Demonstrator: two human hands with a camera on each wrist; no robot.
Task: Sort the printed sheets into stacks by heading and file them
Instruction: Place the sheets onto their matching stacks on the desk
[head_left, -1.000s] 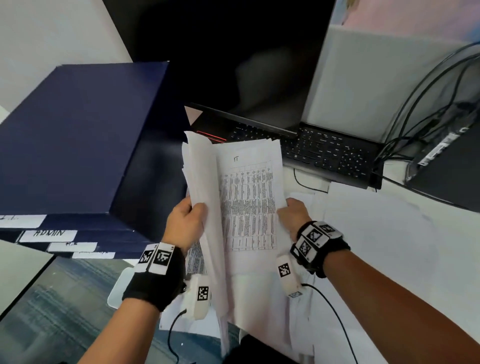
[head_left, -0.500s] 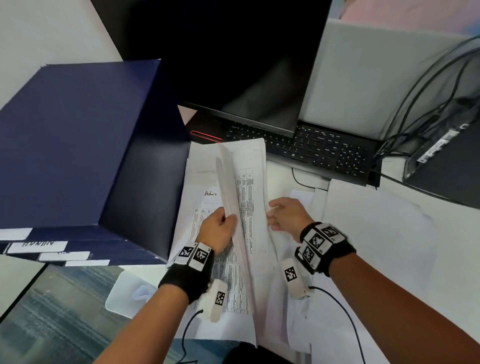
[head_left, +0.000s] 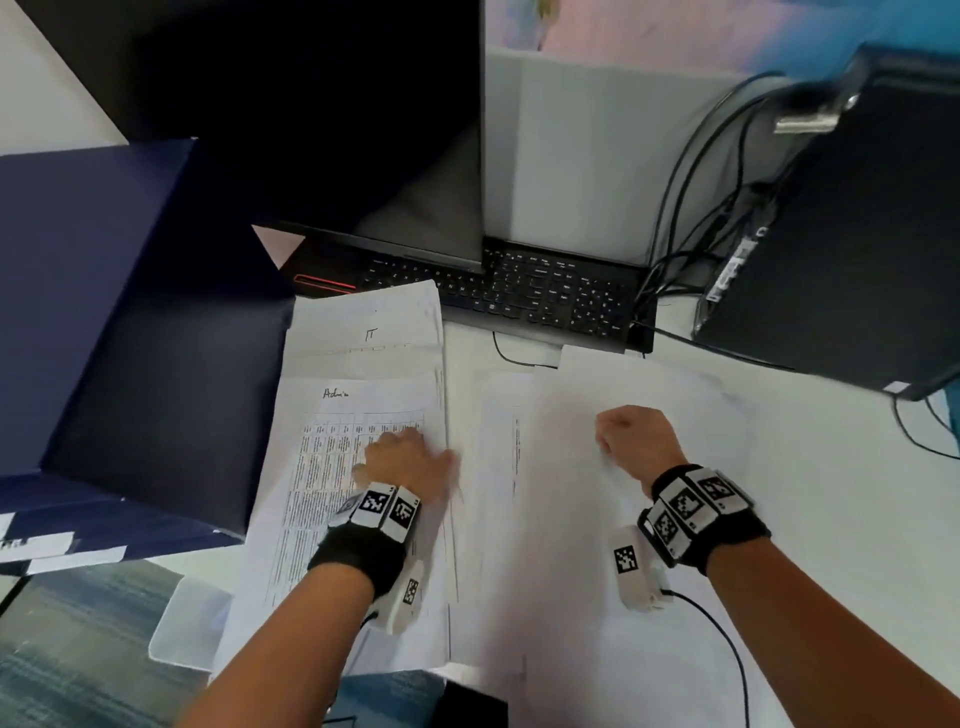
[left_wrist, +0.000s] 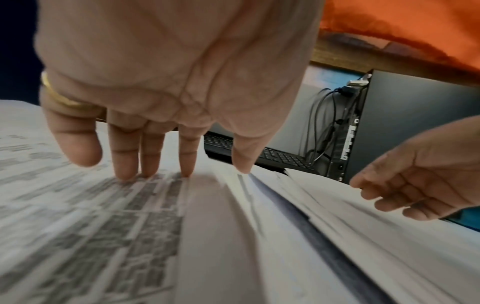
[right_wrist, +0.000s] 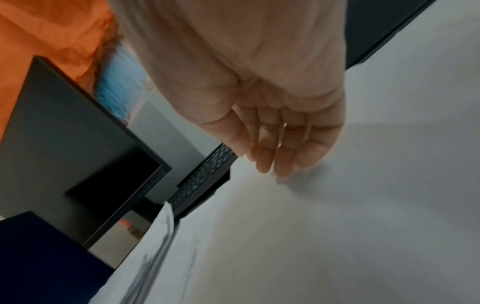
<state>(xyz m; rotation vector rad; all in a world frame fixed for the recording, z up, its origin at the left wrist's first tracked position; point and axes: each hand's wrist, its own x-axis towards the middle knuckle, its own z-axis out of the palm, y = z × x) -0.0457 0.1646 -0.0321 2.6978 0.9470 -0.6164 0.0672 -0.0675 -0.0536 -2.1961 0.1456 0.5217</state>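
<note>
Pressing down with straight, spread fingers (left_wrist: 124, 164), the left hand (head_left: 405, 460) lay flat on the top printed sheet (head_left: 332, 467), a table of fine print headed "Admin" in handwriting. Just beyond its fingertips a second sheet headed "IT" (head_left: 369, 325) poked out from under that one, its far edge touching the black keyboard (head_left: 524, 293). To the left of that hand stood a stack of dark blue box files (head_left: 104, 312) with white labels on their near edges. The right hand (head_left: 634, 441) hovered well to the right, holding nothing, its fingers loosely curled with the tips just at the blank white sheets (head_left: 597, 415) spread beneath it. Farther right stood a black computer tower (head_left: 852, 234) with cables (head_left: 685, 208) trailing behind the keyboard.
</note>
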